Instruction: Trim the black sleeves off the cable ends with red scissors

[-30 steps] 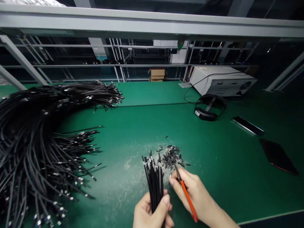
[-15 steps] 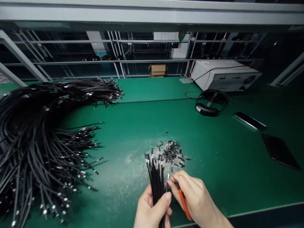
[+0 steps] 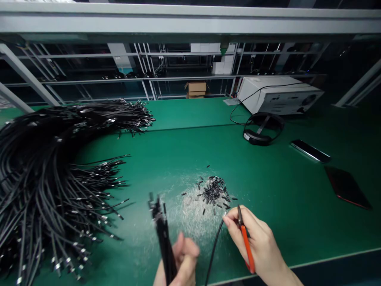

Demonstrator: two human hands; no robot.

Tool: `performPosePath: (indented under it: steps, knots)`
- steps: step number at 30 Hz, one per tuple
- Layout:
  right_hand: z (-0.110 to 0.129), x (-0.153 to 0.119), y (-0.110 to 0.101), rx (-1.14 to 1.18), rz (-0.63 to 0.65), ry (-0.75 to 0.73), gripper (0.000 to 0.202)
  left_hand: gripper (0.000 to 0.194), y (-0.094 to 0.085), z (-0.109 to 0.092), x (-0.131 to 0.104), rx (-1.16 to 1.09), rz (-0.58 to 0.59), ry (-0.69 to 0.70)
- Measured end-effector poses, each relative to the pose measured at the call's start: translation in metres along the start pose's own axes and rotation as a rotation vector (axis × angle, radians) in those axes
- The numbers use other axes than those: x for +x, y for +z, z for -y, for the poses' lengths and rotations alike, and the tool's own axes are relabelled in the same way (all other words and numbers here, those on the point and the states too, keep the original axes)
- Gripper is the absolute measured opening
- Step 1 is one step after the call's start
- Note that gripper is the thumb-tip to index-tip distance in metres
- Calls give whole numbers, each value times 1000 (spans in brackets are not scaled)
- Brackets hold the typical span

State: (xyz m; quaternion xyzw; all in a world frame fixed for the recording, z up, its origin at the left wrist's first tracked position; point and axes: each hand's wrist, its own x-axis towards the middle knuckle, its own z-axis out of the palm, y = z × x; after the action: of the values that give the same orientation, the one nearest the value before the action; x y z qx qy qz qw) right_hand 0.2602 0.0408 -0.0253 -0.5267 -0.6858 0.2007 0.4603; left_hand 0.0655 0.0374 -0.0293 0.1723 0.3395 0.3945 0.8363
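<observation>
Near the front edge, my left hand point(image 3: 182, 260) is wrapped round a bundle of cut black cables point(image 3: 164, 238). The bundle stands nearly upright and its top ends are blurred. To its right, my right hand point(image 3: 256, 242) pinches the end of a single black cable point(image 3: 214, 248) between thumb and finger; the cable curves down to the table edge. Orange-handled cutters point(image 3: 247, 250) also rest in this hand, tip up. Beyond both hands lies a small heap of short black cable offcuts point(image 3: 213, 190) among pale fibres point(image 3: 190, 210).
A large pile of black cables point(image 3: 50, 171) covers the left of the green table point(image 3: 160, 159). On the right are a black headset point(image 3: 262, 131), a phone point(image 3: 310, 151), a dark flat case point(image 3: 347, 186) and a white box-shaped device point(image 3: 274, 93). A metal beam point(image 3: 190, 20) crosses overhead.
My left hand has moved left with the bundle, away from my right hand. My right hand has shifted slightly right, drawing one cable apart from the bundle. A few more offcuts lie near the heap.
</observation>
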Motion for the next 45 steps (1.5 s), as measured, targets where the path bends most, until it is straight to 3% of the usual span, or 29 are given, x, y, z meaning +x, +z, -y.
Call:
performPosePath:
  steps: [4, 6, 9, 11, 18, 20, 23, 28, 32, 35, 39, 45]
  knots:
    - [5, -2, 1, 15, 51, -5, 6, 54, 6, 15, 13, 30, 114, 48]
    - [8, -1, 0, 11, 53, -6, 7, 48, 9, 18, 23, 39, 172, 145]
    - [15, 3, -4, -1, 38, 0, 8, 33, 6, 20, 35, 109, 69, 415]
    - [19, 6, -6, 7, 43, -1, 8, 31, 2, 20, 38, 168, 25, 513]
    - [22, 6, -1, 89, 45, 27, 7, 55, 13, 13, 19, 101, -93, 261]
    - [23, 5, 1, 99, 58, 38, 7, 62, 17, 9, 11, 129, -55, 194]
    - [24, 3, 1, 89, 54, 44, 8, 62, 20, 4, 5, 303, -16, 115]
    - [17, -1, 5, 11, 25, 19, 6, 31, 18, 0, 7, 340, -182, -47]
    - [7, -4, 11, -135, -2, -94, 5, 28, 19, 3, 7, 346, -296, 24]
    - [3, -2, 11, -192, 66, -148, 6, 28, 21, 7, 8, 363, -330, 105]
    - [-1, 1, 1, -175, 200, -53, 9, 29, 22, 9, 11, 381, -381, 143]
    - [-8, -2, -1, -550, 308, -91, 27, 36, 20, 8, 13, 370, -400, 144]
